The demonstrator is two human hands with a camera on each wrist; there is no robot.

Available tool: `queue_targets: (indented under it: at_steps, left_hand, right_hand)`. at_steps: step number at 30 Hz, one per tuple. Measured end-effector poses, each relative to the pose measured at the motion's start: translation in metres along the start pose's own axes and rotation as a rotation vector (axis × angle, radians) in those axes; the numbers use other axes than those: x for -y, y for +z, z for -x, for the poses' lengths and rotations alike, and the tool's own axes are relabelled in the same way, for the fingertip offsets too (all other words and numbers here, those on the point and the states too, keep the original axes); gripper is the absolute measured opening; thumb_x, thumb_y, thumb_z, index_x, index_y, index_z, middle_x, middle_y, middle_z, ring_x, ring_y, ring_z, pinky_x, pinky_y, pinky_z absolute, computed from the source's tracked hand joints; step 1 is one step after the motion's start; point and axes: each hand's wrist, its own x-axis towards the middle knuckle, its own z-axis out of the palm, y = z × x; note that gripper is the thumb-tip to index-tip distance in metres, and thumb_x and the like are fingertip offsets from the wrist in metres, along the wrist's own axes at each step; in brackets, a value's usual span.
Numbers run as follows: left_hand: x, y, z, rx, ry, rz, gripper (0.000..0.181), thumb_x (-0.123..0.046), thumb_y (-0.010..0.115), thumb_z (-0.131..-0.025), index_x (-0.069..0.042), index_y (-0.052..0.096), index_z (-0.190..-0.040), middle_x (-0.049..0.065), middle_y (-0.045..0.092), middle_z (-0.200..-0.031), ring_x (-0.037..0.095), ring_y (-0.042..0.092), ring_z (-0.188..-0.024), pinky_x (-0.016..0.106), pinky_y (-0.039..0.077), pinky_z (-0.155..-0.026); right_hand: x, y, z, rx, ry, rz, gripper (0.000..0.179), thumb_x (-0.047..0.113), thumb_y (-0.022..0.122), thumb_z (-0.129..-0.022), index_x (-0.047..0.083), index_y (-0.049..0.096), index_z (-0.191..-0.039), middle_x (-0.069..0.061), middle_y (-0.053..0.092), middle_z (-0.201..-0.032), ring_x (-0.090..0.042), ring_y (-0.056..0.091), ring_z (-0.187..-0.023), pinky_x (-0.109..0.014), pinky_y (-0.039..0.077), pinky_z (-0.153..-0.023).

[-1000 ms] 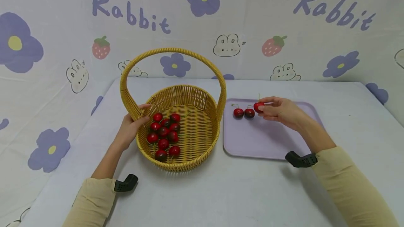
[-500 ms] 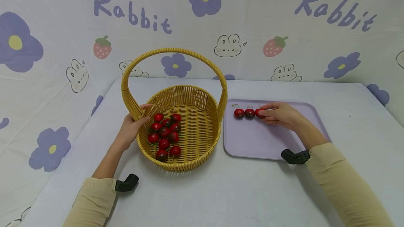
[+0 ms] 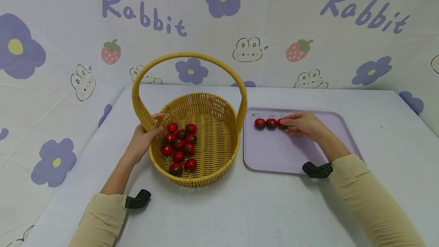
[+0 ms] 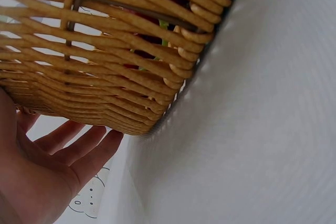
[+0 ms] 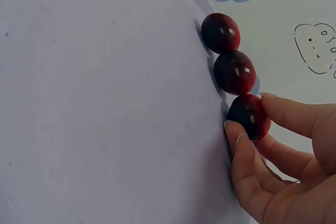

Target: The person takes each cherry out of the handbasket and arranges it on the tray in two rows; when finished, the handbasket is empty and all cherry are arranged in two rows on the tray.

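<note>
My right hand [image 3: 305, 125] pinches a dark red cherry [image 5: 249, 117] between thumb and fingers, low over the lilac tray [image 3: 274, 155]. That cherry stands at the right end of a row, beside a middle cherry [image 3: 271, 124] and a left cherry [image 3: 260, 123], stems up. At the left side of the yellow wicker basket [image 3: 236, 140], my left hand [image 3: 142, 142] grips the rim by the handle's foot, thumb over the inside. In the left wrist view its fingers [image 4: 94, 153] lie against the woven wall. Several cherries [image 3: 178, 143] are heaped in the basket's left half.
The basket's tall arched handle [image 3: 188, 54] rises over it. The tray lies just right of the basket on the white-covered table [image 3: 219, 212]. Behind the table hangs a printed cloth [image 3: 267, 18] with flowers and rabbits.
My right hand has lowered the held cherry onto the tray at the right end of the row; the wrist has shifted slightly left. My left hand stays on the basket.
</note>
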Motion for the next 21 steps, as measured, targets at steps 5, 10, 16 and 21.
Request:
queue_targets:
  at_steps: [5,10,16,21]
  left_hand:
    - [0.0010,0.0002,0.0006,-0.005,0.000,0.001,0.044,-0.008,0.048,-0.098,-0.002,0.042,-0.141,0.020,0.038,-0.145,0.032,0.035,-0.133,0.050,0.027,-0.107]
    - [0.0014,-0.0001,0.0007,-0.006,0.001,-0.006,0.044,-0.008,0.048,-0.098,-0.003,0.042,-0.141,0.020,0.038,-0.145,0.033,0.035,-0.133,0.050,0.027,-0.106]
    - [0.0018,-0.0002,0.0002,-0.005,0.003,-0.012,0.044,-0.009,0.048,-0.098,-0.003,0.043,-0.141,0.020,0.039,-0.145,0.033,0.035,-0.133,0.051,0.027,-0.106]
    - [0.0016,-0.0001,0.0000,-0.002,0.006,-0.014,0.044,-0.009,0.048,-0.098,-0.002,0.042,-0.141,0.020,0.039,-0.144,0.033,0.035,-0.133,0.051,0.027,-0.106]
  right_hand:
    - [-0.0016,0.0001,-0.0001,0.005,-0.007,-0.023,0.050,0.014,0.061,-0.094,-0.015,0.044,-0.131,0.005,0.065,-0.084,-0.006,0.063,-0.074,-0.023,0.052,-0.073]
    - [-0.0011,0.0001,0.0013,-0.001,0.002,-0.040,0.049,0.013,0.058,-0.095,-0.015,0.041,-0.132,0.002,0.062,-0.087,-0.008,0.063,-0.074,-0.025,0.053,-0.075]
    - [-0.0018,-0.0010,0.0035,0.001,0.011,-0.047,0.050,0.013,0.052,-0.098,-0.014,0.036,-0.137,-0.009,0.057,-0.104,-0.008,0.061,-0.077,-0.025,0.053,-0.076]
    - [-0.0015,-0.0071,0.0076,-0.021,0.034,-0.016,0.057,0.022,0.050,-0.100,-0.011,0.029,-0.142,-0.023,0.045,-0.125,-0.008,0.061,-0.080,-0.026,0.052,-0.078]
